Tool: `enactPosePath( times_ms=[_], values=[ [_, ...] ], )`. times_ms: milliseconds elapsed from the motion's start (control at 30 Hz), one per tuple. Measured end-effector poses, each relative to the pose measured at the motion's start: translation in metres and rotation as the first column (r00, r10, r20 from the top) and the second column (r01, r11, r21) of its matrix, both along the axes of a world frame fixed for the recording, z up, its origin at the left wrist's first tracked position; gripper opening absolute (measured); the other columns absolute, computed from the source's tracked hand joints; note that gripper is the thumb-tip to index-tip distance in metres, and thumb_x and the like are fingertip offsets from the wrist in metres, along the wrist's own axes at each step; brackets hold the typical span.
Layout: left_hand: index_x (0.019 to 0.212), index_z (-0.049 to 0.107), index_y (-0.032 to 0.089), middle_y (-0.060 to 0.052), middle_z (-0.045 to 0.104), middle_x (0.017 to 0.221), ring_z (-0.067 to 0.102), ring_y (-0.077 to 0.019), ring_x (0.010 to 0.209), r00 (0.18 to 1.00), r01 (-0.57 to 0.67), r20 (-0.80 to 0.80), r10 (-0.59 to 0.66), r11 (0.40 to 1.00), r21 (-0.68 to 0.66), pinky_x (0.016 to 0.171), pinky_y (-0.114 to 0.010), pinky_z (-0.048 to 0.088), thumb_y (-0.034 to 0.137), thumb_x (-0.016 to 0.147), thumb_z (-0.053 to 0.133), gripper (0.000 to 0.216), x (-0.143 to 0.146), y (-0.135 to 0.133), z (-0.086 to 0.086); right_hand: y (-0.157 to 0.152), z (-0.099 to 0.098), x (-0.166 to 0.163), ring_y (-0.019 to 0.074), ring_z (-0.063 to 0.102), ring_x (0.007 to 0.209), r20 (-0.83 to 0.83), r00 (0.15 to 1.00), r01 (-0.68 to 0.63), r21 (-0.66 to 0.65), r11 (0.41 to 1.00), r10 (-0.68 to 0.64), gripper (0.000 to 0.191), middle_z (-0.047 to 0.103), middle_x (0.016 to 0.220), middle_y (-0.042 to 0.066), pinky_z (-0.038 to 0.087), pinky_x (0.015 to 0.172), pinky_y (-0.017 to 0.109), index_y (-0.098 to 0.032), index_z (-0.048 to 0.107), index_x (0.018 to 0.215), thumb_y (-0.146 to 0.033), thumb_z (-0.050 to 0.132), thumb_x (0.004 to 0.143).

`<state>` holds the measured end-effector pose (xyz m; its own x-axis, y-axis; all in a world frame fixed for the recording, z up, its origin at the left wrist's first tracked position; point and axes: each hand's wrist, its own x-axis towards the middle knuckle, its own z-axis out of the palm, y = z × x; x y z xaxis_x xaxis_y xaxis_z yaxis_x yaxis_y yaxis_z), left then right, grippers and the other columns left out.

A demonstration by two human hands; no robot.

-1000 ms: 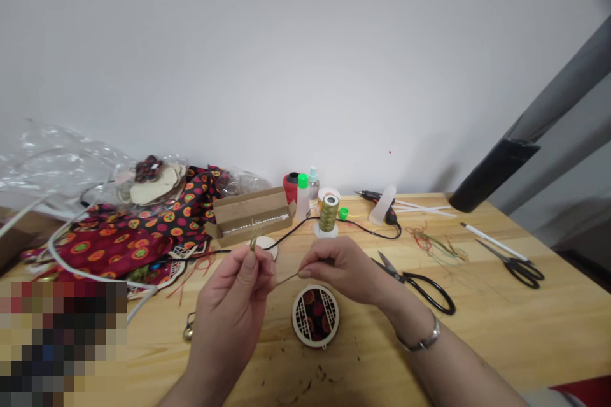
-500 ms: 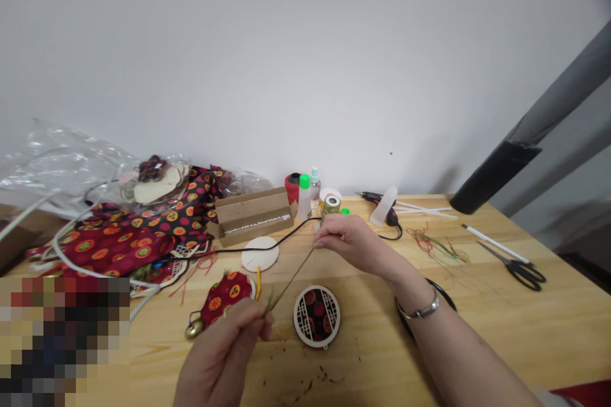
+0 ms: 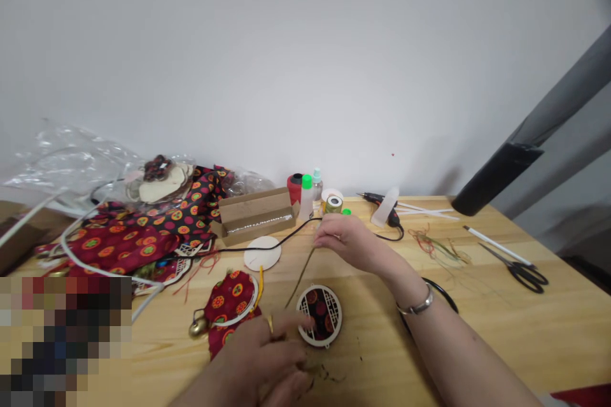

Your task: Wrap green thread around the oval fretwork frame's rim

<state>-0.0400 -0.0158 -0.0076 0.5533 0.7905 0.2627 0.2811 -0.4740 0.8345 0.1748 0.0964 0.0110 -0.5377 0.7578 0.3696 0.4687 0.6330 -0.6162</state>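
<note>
My right hand [image 3: 346,241] is closed in a pinch on a thin olive-green cord [image 3: 300,276], which slants down to the left. Its lower end passes behind my left hand [image 3: 267,356], blurred a little by motion, with fingers apart and nothing visible in them. The left index finger reaches over the edge of a round white lattice ornament [image 3: 317,316] backed with dark patterned fabric. Left of that lies a piece of red patterned fabric with a white rim [image 3: 231,295], a brass bell [image 3: 198,327] beside it. Dark thread scraps [image 3: 327,372] lie near my left fingers.
Behind stand a cardboard box [image 3: 258,219], a green-capped bottle [image 3: 306,197], a red thread spool [image 3: 294,189] and a cord spool [image 3: 333,204]. A glue gun [image 3: 389,209], loose threads [image 3: 436,244] and scissors [image 3: 522,273] lie right. Patterned fabric [image 3: 124,235] heaps left.
My left hand has let go of the cord's lower end and moved right and down, its fingers spreading toward the round ornament. My right hand keeps its pinch in nearly the same place.
</note>
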Motion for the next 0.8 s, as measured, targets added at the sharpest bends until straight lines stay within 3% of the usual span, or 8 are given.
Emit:
enactPosePath(
  times_ms=[67, 133, 200, 233, 367, 433, 600, 800],
  values=[
    [0.081, 0.076, 0.029, -0.011, 0.066, 0.115, 0.063, -0.0281, 0.092, 0.992, -0.126, -0.014, 0.127, 0.990, 0.060, 0.078, -0.034, 0.048, 0.024, 0.075, 0.061, 0.017, -0.001, 0.010, 0.000, -0.001, 0.001, -0.002, 0.0129, 0.054, 0.070, 0.021, 1.000, -0.022, 0.005, 1.000, 0.022, 0.015, 0.061, 0.072, 0.001, 0.042, 0.066, 0.024, -0.018, 0.068, 0.072, -0.016, 0.058, 0.084],
    [0.061, 0.073, 0.026, -0.010, 0.070, 0.104, 0.063, -0.0253, 0.090, 0.955, -0.296, 0.002, 0.296, 0.954, 0.045, 0.075, -0.030, 0.047, 0.021, 0.079, 0.056, 0.025, 0.004, 0.019, -0.002, -0.003, 0.002, -0.004, 0.0125, 0.053, 0.069, 0.045, 0.998, -0.041, 0.006, 0.999, 0.041, 0.016, 0.060, 0.071, 0.001, 0.042, 0.065, 0.024, -0.017, 0.067, 0.071, -0.014, 0.058, 0.083],
    [0.087, 0.074, 0.025, -0.009, 0.072, 0.092, 0.063, -0.0193, 0.068, 0.894, -0.441, 0.063, 0.444, 0.896, -0.055, 0.061, -0.026, 0.047, 0.024, 0.075, 0.062, 0.017, 0.013, 0.028, -0.003, -0.004, 0.003, -0.005, 0.0124, 0.053, 0.069, 0.065, 0.997, -0.052, 0.006, 0.999, 0.052, 0.016, 0.059, 0.072, 0.001, 0.041, 0.065, 0.024, -0.016, 0.067, 0.071, -0.013, 0.058, 0.083],
    [0.108, 0.068, 0.025, -0.007, 0.072, 0.087, 0.056, -0.0139, 0.051, 0.858, -0.495, 0.062, 0.509, 0.853, -0.165, 0.049, -0.023, 0.042, 0.026, 0.076, 0.063, 0.033, 0.018, 0.032, -0.003, -0.005, 0.003, -0.005, 0.0125, 0.053, 0.070, 0.073, 0.996, -0.055, 0.005, 0.998, 0.055, 0.016, 0.059, 0.072, 0.001, 0.041, 0.066, 0.025, -0.016, 0.067, 0.071, -0.013, 0.058, 0.083],
    [0.122, 0.057, 0.021, -0.012, 0.060, 0.121, 0.038, -0.0037, 0.042, 0.819, -0.381, 0.182, 0.544, 0.752, -0.538, 0.042, -0.020, 0.034, 0.029, 0.072, 0.066, 0.051, 0.037, 0.047, 0.007, -0.006, 0.004, -0.007, 0.0129, 0.054, 0.074, 0.086, 0.994, -0.073, 0.007, 0.997, 0.072, 0.015, 0.060, 0.075, 0.002, 0.042, 0.069, 0.025, -0.017, 0.067, 0.076, -0.014, 0.056, 0.085],
    [0.122, 0.055, 0.018, -0.013, 0.061, 0.117, 0.035, -0.0025, 0.042, 0.816, -0.246, 0.255, 0.518, 0.712, -0.658, 0.040, -0.019, 0.029, 0.030, 0.072, 0.066, 0.052, 0.043, 0.053, 0.011, -0.006, 0.004, -0.007, 0.0123, 0.054, 0.076, 0.082, 0.993, -0.086, 0.016, 0.996, 0.085, 0.017, 0.060, 0.078, 0.002, 0.043, 0.070, 0.025, -0.017, 0.067, 0.079, -0.012, 0.054, 0.086],
    [0.105, 0.064, 0.013, 0.002, 0.058, 0.063, 0.033, -0.0051, 0.042, 0.864, -0.151, 0.271, 0.425, 0.731, -0.665, 0.041, -0.018, 0.023, 0.030, 0.075, 0.062, 0.035, 0.047, 0.061, 0.008, -0.003, 0.003, -0.007, 0.0111, 0.051, 0.071, 0.098, 0.990, -0.102, 0.044, 0.994, 0.098, 0.017, 0.057, 0.074, 0.000, 0.042, 0.066, 0.024, -0.018, 0.067, 0.075, -0.013, 0.055, 0.085],
    [0.099, 0.069, 0.015, 0.006, 0.045, 0.056, 0.030, -0.0065, 0.046, 0.864, -0.284, 0.176, 0.471, 0.747, -0.601, 0.041, -0.018, 0.022, 0.032, 0.076, 0.061, 0.030, 0.044, 0.064, 0.002, 0.003, 0.003, -0.008, 0.0117, 0.054, 0.075, 0.085, 0.986, -0.148, 0.058, 0.987, 0.142, 0.016, 0.061, 0.080, 0.001, 0.045, 0.069, 0.024, -0.018, 0.067, 0.080, -0.012, 0.054, 0.086]
  ],
)
